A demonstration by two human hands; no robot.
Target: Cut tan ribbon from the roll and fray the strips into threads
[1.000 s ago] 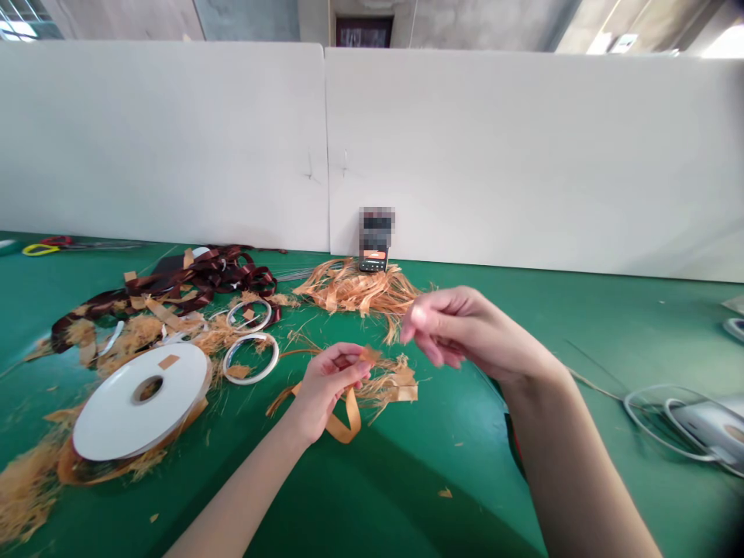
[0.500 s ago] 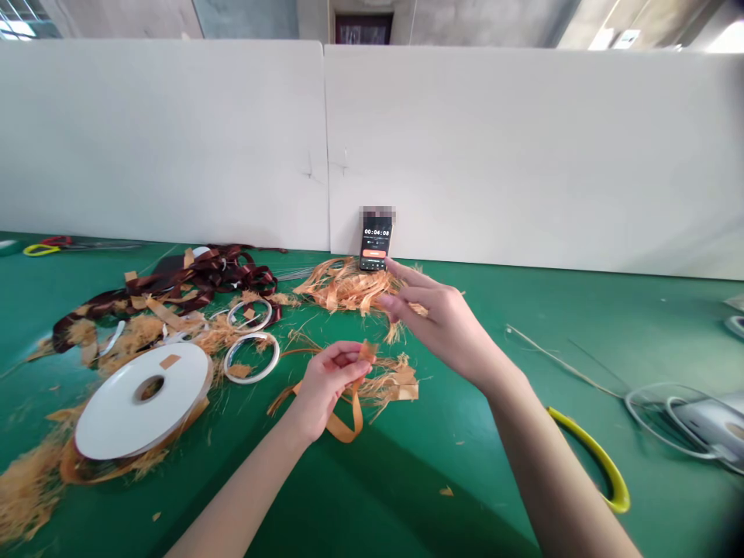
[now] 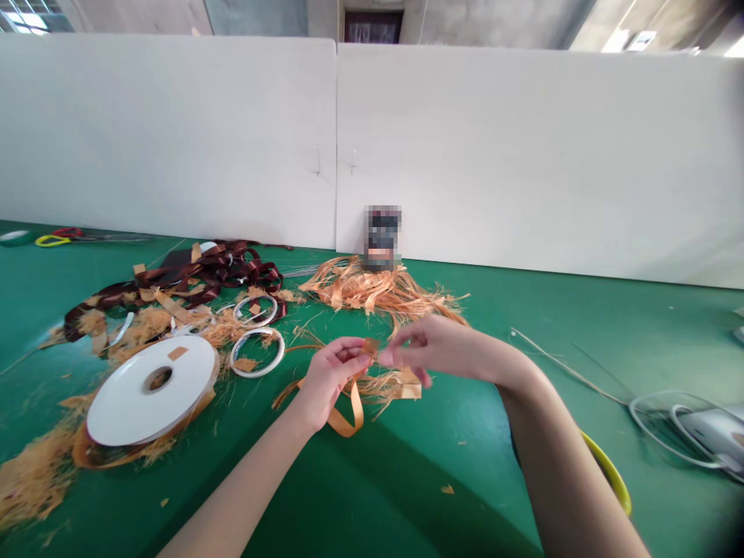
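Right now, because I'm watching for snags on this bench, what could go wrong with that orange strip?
The orange strip held in the left hand hangs down beside loose orange fibres, so it might catch on them and tangle. The right hand reaches for its upper end; a slip could drop that end into the fibres. The right forearm also lies beside a yellow handle, which it could knock.

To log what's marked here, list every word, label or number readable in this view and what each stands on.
No text can be read.
Phone: screen too blurred to read.
Tan patch on the white tape reel: no lettering visible.
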